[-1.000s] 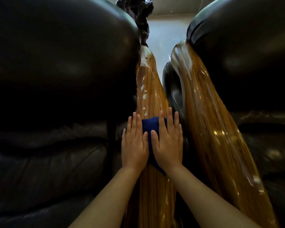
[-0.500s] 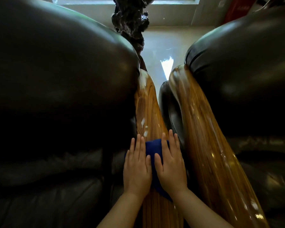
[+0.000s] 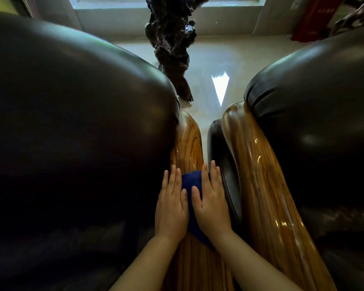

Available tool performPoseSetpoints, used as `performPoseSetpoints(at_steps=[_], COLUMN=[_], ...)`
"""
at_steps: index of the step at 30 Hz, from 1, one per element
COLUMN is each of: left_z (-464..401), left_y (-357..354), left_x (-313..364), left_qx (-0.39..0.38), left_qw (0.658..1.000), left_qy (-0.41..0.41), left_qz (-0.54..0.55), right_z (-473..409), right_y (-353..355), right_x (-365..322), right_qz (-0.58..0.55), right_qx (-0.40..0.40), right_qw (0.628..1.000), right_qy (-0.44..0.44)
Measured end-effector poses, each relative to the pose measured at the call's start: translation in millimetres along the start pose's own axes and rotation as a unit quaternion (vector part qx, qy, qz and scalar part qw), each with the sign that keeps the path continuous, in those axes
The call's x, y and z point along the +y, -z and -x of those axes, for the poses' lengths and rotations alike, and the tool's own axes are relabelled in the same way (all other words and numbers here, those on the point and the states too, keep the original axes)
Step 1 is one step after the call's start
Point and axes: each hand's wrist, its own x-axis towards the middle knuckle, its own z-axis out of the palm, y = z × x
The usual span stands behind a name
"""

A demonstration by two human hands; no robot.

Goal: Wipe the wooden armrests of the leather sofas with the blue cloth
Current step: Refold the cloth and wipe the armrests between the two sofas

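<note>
A blue cloth [image 3: 190,181] lies on the glossy wooden armrest [image 3: 188,141] of the left leather sofa [image 3: 76,131]. My left hand [image 3: 171,204] and my right hand [image 3: 211,202] lie flat side by side on the cloth, fingers pointing away from me, pressing it onto the wood. Most of the cloth is hidden under my palms. A second wooden armrest [image 3: 261,179] runs alongside on the right, fixed to the right leather sofa [image 3: 315,122].
A narrow gap with a dark leather side panel [image 3: 221,164] separates the two armrests. Beyond them is a shiny pale floor [image 3: 214,66], a dark carved wooden piece [image 3: 170,45] and a window sill [image 3: 135,9]. Something red [image 3: 311,19] stands at the far right.
Both hands have slid the cloth forward along the left armrest toward its far end. The white specks seen earlier on the wood ahead of the cloth are gone from view.
</note>
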Motion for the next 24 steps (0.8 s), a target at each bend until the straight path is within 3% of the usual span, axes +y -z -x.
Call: performPoseSetpoints(at_steps=[14, 17, 21, 24], left_z=[-63, -63, -56, -50], left_y=[-2, -2, -1, 0], left_x=[6, 5, 7, 3], left_qx=[0.064, 0.081, 0.061, 0.072], left_qw=[0.998, 0.994, 0.997, 0.986], left_qy=[0.021, 0.033, 0.022, -0.006], left_qz=[-0.013, -0.064, -0.036, -0.150], right_z=[-77, -82, -79, -71], right_y=[-6, -6, -3, -1], right_x=[5, 8, 10, 8], right_qz=[-0.044, -0.021, 0.024, 0.051], right_qx=[-0.023, -0.028, -0.025, -0.026], right_qw=[0.998, 0.998, 0.998, 0.996], right_qy=[0.034, 0.047, 0.059, 0.069])
